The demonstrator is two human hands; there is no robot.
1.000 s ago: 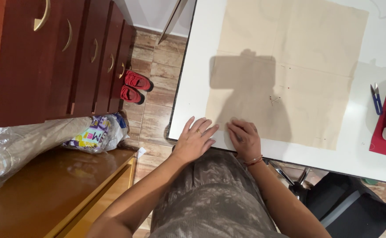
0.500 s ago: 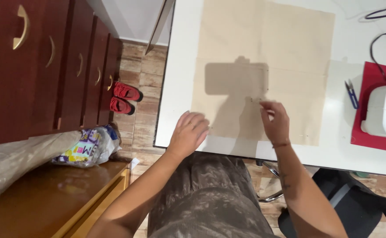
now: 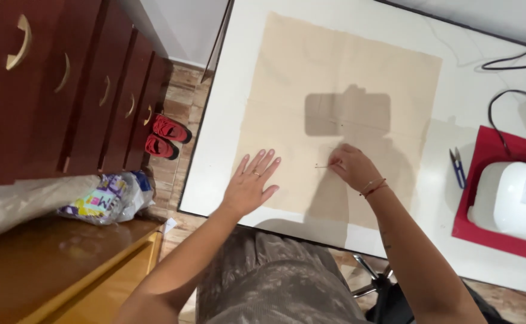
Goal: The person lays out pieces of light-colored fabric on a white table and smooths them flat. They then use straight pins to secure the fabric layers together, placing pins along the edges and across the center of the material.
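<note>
Beige cloth (image 3: 341, 96) lies flat on white tabletop (image 3: 227, 150), square, matte woven, raw edges. Left hand (image 3: 252, 186) open, palm down, fingers spread, pressing cloth near front edge. Right hand (image 3: 350, 168) pinched on thin pin (image 3: 321, 166) (very small, hard to make out) at cloth middle. Cloth likely light, limp, prone to sliding; best held by flat palm or edge

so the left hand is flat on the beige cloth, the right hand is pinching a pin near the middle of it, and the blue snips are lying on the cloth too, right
Not quite. In the head view the blue snips lie on the bare white table, right of the beige cloth, beside the red mat. The rest holds: the left hand is flat on the cloth and the right hand pinches a pin near its middle.
</note>
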